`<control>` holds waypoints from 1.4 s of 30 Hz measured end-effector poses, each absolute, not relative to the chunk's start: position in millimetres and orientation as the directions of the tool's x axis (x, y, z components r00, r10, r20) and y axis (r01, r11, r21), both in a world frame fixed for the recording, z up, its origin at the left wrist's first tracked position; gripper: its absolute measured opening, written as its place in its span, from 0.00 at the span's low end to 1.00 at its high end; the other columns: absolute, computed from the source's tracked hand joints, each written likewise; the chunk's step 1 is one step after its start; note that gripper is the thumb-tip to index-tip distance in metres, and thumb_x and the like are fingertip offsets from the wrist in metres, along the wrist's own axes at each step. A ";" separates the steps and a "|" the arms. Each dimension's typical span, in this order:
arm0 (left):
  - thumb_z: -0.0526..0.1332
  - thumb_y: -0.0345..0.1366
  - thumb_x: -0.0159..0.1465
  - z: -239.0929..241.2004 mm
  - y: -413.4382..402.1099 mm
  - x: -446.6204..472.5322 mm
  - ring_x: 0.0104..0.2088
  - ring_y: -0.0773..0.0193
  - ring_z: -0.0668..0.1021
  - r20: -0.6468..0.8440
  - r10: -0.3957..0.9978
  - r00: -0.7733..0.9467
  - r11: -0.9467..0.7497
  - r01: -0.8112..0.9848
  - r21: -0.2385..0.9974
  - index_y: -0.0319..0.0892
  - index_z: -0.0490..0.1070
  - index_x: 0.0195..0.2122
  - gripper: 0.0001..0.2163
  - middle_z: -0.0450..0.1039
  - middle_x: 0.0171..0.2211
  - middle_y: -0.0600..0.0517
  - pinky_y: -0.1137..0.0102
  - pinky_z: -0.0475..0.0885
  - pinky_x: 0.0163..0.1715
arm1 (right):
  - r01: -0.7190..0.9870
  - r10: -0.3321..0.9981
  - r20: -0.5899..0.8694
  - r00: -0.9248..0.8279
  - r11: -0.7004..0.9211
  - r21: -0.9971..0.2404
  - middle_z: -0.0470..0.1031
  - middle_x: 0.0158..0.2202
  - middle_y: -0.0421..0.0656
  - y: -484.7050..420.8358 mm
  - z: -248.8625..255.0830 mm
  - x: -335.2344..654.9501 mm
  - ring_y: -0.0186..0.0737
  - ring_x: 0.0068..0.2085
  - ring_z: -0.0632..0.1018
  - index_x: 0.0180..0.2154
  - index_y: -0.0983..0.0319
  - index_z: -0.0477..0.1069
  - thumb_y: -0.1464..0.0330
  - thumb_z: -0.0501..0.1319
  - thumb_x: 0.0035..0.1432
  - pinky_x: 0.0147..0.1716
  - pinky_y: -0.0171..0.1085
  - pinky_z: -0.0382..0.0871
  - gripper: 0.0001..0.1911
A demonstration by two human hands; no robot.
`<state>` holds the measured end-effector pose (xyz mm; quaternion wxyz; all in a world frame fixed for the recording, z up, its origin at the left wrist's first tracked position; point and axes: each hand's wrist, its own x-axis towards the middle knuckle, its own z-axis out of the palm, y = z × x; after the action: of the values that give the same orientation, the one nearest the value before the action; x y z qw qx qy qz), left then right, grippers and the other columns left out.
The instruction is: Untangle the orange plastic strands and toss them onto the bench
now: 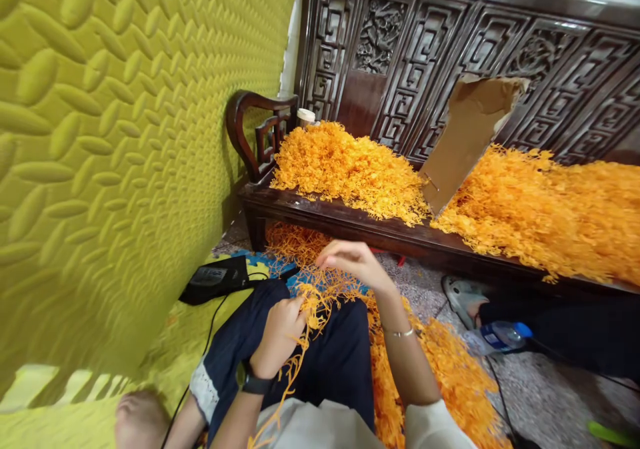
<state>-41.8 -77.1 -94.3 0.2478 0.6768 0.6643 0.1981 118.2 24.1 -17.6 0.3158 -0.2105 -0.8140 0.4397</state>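
My left hand [281, 332], with a dark watch on its wrist, is closed on a strand of orange artificial flowers [314, 305] above my lap. Thin stems of the strand trail down past the wrist toward my shirt. My right hand [353, 261] is raised just beyond it, its fingers stretched out to the left and the thumb apart. Loose orange stems lie below that hand, and I see nothing held in it. More orange stems [300, 242] are heaped on the floor under the bench's edge.
A dark carved wooden bench [340, 212] bears heaps of orange flower pieces [345, 162] and an upright cardboard piece [463, 142]. Yellow foam padding [125, 135] covers the left wall. A black bag [215, 279], a water bottle [500, 337] and another person's foot [465, 299] are nearby.
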 end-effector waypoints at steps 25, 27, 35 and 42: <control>0.45 0.30 0.64 -96.8 -85.5 -17.2 0.21 0.66 0.71 0.103 0.991 0.089 -0.136 0.638 0.758 0.40 0.66 0.26 0.14 0.70 0.21 0.51 0.73 0.57 0.23 | -0.229 0.944 0.326 0.057 0.330 -0.916 0.72 0.24 0.37 -21.0 -50.4 97.2 0.32 0.27 0.72 0.25 0.61 0.74 0.74 0.68 0.43 0.27 0.32 0.65 0.05; 0.46 0.32 0.63 -94.3 -85.3 -13.7 0.19 0.67 0.68 0.140 0.984 0.106 -0.175 0.544 0.821 0.40 0.65 0.25 0.13 0.66 0.19 0.53 0.73 0.55 0.21 | -0.253 0.923 0.355 0.145 0.382 -0.889 0.71 0.25 0.38 -24.9 -51.1 96.9 0.32 0.28 0.72 0.25 0.61 0.74 0.75 0.68 0.43 0.28 0.32 0.65 0.05; 0.47 0.31 0.62 -101.5 -95.4 1.8 0.20 0.67 0.68 0.058 0.984 0.171 -0.127 0.422 0.898 0.40 0.64 0.23 0.12 0.66 0.19 0.54 0.73 0.58 0.23 | -0.156 0.763 0.464 0.450 0.579 -0.800 0.70 0.25 0.39 -19.2 -36.7 119.2 0.33 0.29 0.72 0.24 0.62 0.72 0.76 0.66 0.43 0.29 0.35 0.67 0.05; 0.47 0.29 0.61 -127.8 -96.1 -9.6 0.23 0.67 0.69 -0.016 0.988 0.151 -0.051 0.435 0.899 0.40 0.64 0.22 0.12 0.67 0.20 0.54 0.74 0.58 0.23 | 0.265 0.210 0.655 0.726 0.794 -0.548 0.69 0.32 0.40 49.7 36.0 198.3 0.36 0.34 0.74 0.33 0.62 0.67 0.68 0.66 0.47 0.40 0.40 0.72 0.11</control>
<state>-9.6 -96.1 -127.8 0.4066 0.6403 0.5558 0.3401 198.3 49.7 36.0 0.8718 -0.3208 -0.3700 -0.0156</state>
